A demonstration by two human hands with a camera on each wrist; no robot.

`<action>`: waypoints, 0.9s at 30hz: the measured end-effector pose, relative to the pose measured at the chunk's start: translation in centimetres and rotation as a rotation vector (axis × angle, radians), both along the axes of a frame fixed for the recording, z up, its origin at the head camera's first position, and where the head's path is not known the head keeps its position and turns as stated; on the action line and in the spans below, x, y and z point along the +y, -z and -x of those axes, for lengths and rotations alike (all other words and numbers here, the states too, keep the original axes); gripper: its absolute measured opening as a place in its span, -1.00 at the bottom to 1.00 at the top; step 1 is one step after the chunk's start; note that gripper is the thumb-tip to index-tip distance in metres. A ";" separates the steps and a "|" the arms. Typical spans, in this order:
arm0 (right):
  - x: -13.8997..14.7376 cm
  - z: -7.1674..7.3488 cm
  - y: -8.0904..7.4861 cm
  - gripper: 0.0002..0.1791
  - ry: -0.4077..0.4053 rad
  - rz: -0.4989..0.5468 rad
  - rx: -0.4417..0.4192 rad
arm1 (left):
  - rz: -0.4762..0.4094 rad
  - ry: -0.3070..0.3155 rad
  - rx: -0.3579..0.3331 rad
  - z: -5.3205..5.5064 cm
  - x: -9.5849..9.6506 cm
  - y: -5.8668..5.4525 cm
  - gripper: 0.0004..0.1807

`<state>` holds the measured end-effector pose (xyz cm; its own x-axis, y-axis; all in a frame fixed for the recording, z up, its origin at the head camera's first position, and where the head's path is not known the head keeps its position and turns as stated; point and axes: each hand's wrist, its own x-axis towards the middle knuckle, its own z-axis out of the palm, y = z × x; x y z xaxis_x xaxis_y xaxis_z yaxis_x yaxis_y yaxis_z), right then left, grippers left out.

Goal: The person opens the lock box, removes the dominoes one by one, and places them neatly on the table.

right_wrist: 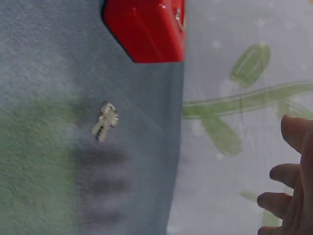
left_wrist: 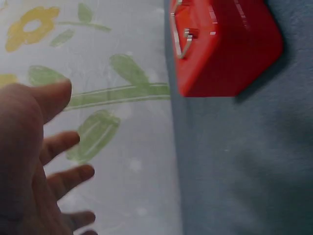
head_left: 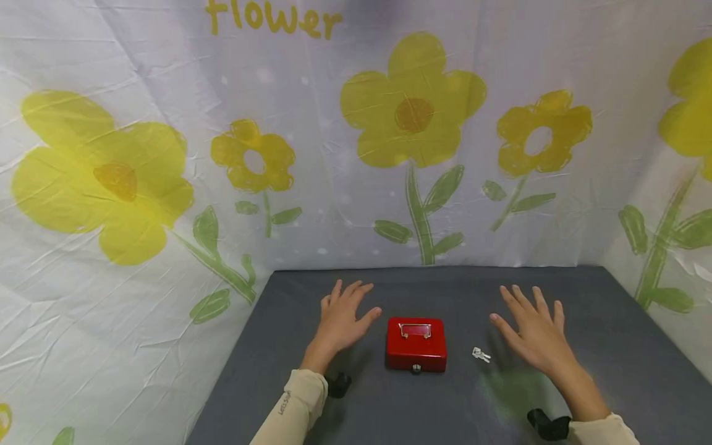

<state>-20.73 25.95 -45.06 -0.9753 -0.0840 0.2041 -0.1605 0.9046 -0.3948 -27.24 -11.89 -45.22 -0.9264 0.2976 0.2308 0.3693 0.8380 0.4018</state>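
Note:
In the head view a small red metal cash box point(head_left: 416, 353) sits on the dark grey table, its lid down. A silver handle point(head_left: 416, 330) lies on the lid and a round lock point(head_left: 416, 369) is on the front. To the box's right lie small silver keys point(head_left: 481, 355), seen too in the right wrist view as keys point(right_wrist: 105, 121). My left hand point(head_left: 342, 318) hovers left of the box, fingers spread, holding nothing. Over the table right of the keys, my right hand point(head_left: 534, 334) is raised with its fingers apart, also holding nothing.
The dark grey table point(head_left: 445, 408) reaches back to a white cloth backdrop point(head_left: 322, 216) printed with yellow flowers. Cloth also hangs along the left and right sides. Black wrist cameras point(head_left: 547, 425) are strapped beneath both wrists.

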 end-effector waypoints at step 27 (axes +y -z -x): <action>-1.7 -0.7 5.4 -0.40 -0.112 0.054 0.060 | 0.005 0.191 -0.171 0.3 1.5 6.5 -0.05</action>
<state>-19.99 24.24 -50.44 -0.9464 -0.1791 0.2688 -0.2842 0.8574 -0.4291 -27.49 -10.42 -51.69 -0.8786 0.4719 0.0735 0.4482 0.7615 0.4682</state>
